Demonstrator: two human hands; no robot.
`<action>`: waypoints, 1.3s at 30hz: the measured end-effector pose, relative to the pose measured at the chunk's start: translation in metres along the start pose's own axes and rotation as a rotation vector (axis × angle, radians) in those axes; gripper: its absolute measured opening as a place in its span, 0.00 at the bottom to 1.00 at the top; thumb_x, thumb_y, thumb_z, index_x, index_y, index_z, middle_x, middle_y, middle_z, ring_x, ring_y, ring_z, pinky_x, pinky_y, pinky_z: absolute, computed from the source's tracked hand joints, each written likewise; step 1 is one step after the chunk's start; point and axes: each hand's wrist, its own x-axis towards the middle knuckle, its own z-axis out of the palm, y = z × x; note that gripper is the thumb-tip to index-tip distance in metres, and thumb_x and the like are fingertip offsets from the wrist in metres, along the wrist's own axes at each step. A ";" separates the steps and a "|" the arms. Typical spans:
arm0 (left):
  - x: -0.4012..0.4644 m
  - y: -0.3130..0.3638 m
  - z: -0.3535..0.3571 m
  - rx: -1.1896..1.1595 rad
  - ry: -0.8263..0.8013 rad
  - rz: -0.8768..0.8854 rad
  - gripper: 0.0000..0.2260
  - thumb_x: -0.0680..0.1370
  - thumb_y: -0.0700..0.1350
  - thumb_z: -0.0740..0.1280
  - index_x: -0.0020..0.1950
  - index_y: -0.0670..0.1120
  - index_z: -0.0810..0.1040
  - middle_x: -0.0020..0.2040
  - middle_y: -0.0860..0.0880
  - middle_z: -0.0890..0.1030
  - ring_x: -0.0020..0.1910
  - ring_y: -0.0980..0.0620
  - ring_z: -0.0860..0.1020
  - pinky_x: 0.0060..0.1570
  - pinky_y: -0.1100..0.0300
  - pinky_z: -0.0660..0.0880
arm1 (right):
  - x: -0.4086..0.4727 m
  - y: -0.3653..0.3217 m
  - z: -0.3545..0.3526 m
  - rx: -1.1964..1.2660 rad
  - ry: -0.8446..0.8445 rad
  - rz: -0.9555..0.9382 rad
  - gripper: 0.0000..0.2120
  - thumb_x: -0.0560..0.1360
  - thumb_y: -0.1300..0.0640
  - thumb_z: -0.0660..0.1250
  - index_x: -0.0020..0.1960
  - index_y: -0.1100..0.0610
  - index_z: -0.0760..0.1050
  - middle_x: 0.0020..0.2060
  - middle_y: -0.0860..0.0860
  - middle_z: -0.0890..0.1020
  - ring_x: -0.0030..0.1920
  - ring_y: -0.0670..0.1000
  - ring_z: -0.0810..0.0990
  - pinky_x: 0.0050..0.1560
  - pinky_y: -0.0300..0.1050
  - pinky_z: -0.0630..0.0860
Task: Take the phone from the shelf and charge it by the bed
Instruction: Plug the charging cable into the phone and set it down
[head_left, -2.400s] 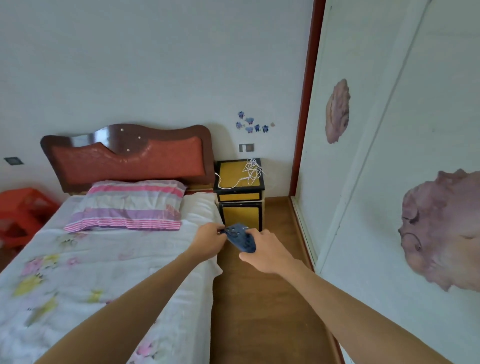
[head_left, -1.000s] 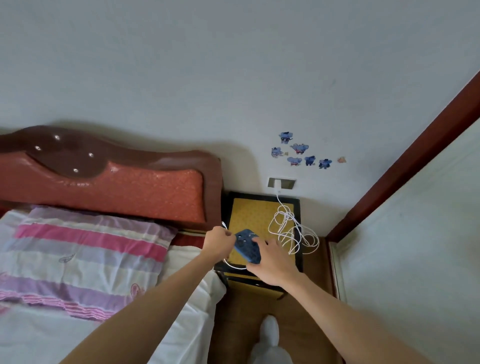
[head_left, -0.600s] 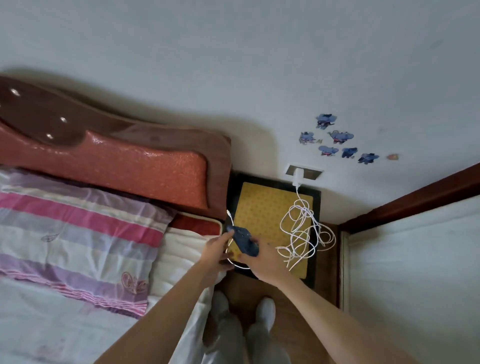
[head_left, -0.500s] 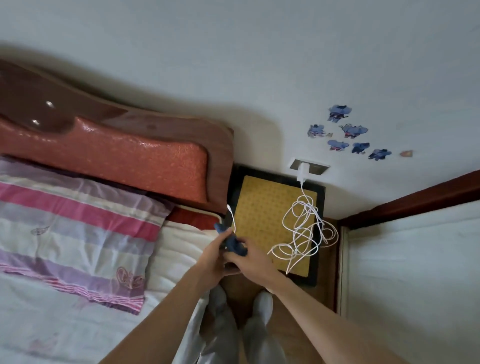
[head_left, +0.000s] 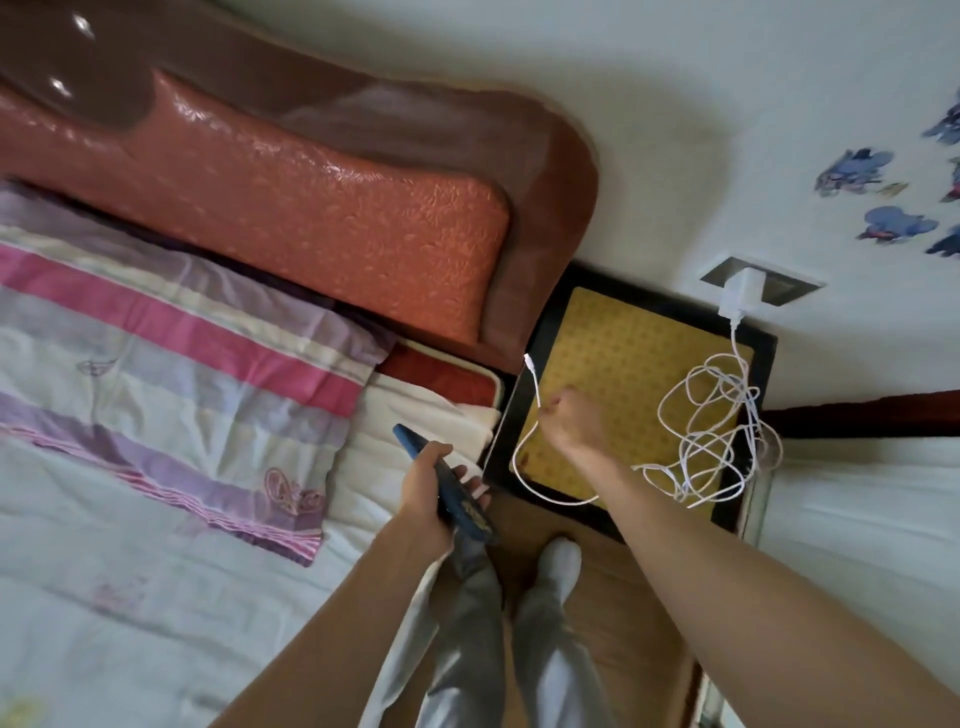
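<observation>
The left hand (head_left: 428, 491) wraps around the dark blue phone (head_left: 447, 486), held edge-on over the gap between the bed (head_left: 156, 519) and the bedside table (head_left: 758, 343); its screen cannot be seen. The right hand (head_left: 569, 423) pinches the white cable (head_left: 535, 387) just below its free plug, which points up beside the headboard (head_left: 322, 218). The rest of the cable lies tangled on the yellow tabletop and runs to a charger (head_left: 740, 293) in the wall socket. The stickers (head_left: 883, 197) on the wall are blurred and cut off at the frame's right edge.
</observation>
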 end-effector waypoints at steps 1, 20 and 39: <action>0.002 0.002 0.000 -0.026 -0.007 0.001 0.11 0.70 0.47 0.70 0.48 0.44 0.73 0.42 0.43 0.76 0.41 0.44 0.79 0.44 0.47 0.81 | 0.007 -0.002 0.004 -0.020 0.029 -0.006 0.14 0.80 0.54 0.64 0.59 0.63 0.76 0.51 0.58 0.82 0.46 0.56 0.80 0.43 0.46 0.74; -0.045 0.039 0.044 -0.062 -0.177 0.032 0.19 0.68 0.55 0.71 0.52 0.43 0.75 0.41 0.44 0.78 0.29 0.46 0.84 0.37 0.52 0.80 | 0.001 0.015 0.021 0.282 0.146 -0.004 0.05 0.72 0.61 0.69 0.41 0.62 0.80 0.30 0.55 0.83 0.33 0.56 0.82 0.37 0.51 0.79; -0.234 0.026 0.150 -0.269 -0.369 -0.097 0.28 0.72 0.59 0.65 0.61 0.38 0.69 0.56 0.34 0.76 0.51 0.32 0.78 0.49 0.39 0.77 | -0.276 -0.002 -0.193 0.796 0.394 -0.625 0.10 0.77 0.48 0.63 0.54 0.42 0.81 0.28 0.47 0.76 0.28 0.43 0.69 0.28 0.34 0.64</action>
